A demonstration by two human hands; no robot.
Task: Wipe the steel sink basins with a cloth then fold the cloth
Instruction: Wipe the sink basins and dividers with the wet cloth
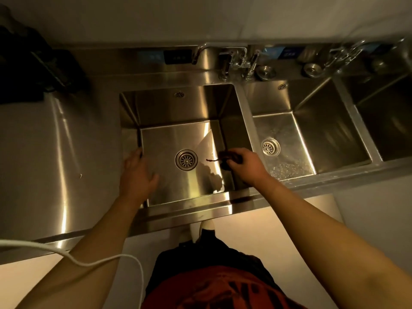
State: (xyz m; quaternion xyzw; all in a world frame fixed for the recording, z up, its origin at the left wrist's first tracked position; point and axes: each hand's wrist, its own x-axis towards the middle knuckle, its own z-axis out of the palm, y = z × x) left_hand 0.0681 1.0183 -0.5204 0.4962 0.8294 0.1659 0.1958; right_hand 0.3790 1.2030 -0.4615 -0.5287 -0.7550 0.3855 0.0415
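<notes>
The right hand (pixel 247 165) has its fingers curled around a small dark bunched cloth (pixel 227 160), holding it over the right part of the left rectangular steel basin (pixel 178 112), close to the inner wall that divides it from the middle steel basin (pixel 312 130). A thin end of the cloth hangs toward the round steel drain strainer (pixel 186 159). The cloth is gathered into a ball, probably so the fingers can press it firmly on the steel. The left hand (pixel 137 172) holds nothing; its fingers are spread and relaxed at the left wall of the same basin, and I cannot tell if it touches the steel; perhaps it steadies the body. The floor of this basin is open around the drain, so there is free room for wide strokes, but the corners and the steep walls need smaller moves. A white cable (pixel 93 260) crosses the front edge of the steel counter (pixel 55 152), away from the work.
</notes>
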